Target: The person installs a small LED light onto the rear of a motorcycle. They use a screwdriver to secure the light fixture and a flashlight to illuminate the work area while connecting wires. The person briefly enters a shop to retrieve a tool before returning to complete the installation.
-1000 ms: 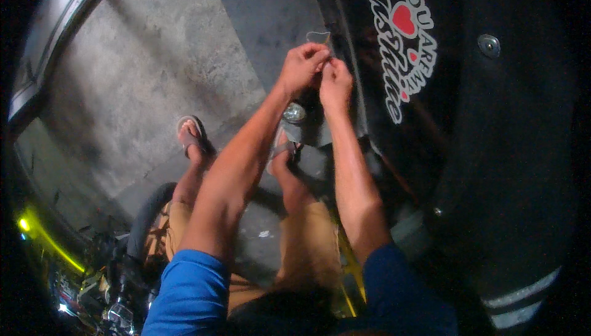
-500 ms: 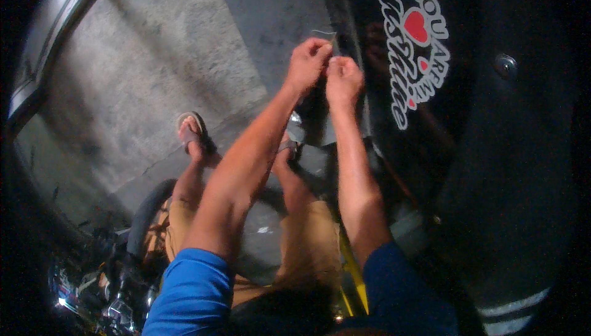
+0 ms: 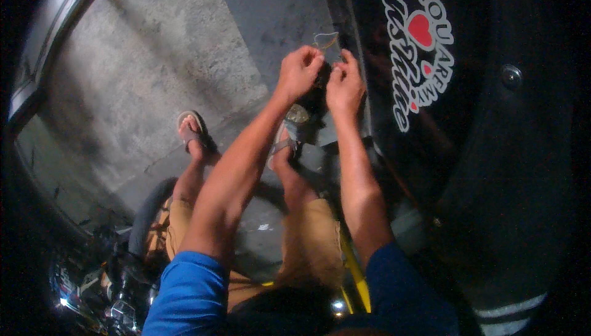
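Thin white and yellowish wires [image 3: 328,43] loop above my left hand [image 3: 300,71], which pinches them between thumb and fingertips. Just to the right, my right hand [image 3: 346,86] is close to the wire ends, its thumb and index finger spread slightly apart with no hold visible. Both hands are raised in front of me, a small gap between them. A dark shape lies below and between the hands, too dim to make out.
A glossy black panel [image 3: 425,145] with a lettered heart sticker [image 3: 421,30] and a round metal fastener [image 3: 511,76] stands at the right. My sandalled feet [image 3: 191,126] are on the concrete floor [image 3: 166,46]. A yellow bar [image 3: 356,277] and dark metal parts [image 3: 123,311] lie near the lower edge.
My hands have come slightly down and a little apart. The right thumb and index finger have parted from their pinch, and more of the wire loop shows.
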`<state>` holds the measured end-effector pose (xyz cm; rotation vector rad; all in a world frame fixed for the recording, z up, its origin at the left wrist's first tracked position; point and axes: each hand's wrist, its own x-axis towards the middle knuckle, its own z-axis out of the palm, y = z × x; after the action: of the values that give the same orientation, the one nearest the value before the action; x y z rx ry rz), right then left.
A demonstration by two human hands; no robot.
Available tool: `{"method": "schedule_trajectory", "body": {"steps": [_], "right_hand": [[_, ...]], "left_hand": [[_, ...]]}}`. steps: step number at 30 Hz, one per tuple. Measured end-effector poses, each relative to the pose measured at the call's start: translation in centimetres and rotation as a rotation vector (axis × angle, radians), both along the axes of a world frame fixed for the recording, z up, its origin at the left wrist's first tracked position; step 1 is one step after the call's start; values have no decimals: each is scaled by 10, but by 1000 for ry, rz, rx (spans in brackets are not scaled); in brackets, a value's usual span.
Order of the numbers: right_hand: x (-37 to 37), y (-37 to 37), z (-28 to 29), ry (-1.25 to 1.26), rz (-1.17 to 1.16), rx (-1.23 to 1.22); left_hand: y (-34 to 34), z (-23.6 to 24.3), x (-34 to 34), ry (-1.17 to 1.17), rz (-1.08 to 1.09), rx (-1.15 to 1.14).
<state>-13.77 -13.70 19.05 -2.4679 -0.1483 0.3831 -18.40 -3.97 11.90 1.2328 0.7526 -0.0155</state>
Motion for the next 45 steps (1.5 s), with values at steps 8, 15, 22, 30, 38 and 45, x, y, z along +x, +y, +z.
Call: {"method": "schedule_trajectory", "body": {"steps": [8,15,22,30,38,45], "right_hand": [[-8,5,10,-155,78,-1],[-50,-41,14,-51,-66,0],[-56,-49,5,99,-21,14],[-31,-5,-16,80,88,-322],[-22,-16,-8,166,79,-289],[-32,-19,24,66,51,14]], "left_hand": [[-5,21,-17,28,169,120],[18,63,-54,103,26,92],[36,60,-99,165,-74,305],[10,56,-41,355,-569,414],[1,50,-51,114,-325,205],[3,57,-58,36,-354,210]]}}
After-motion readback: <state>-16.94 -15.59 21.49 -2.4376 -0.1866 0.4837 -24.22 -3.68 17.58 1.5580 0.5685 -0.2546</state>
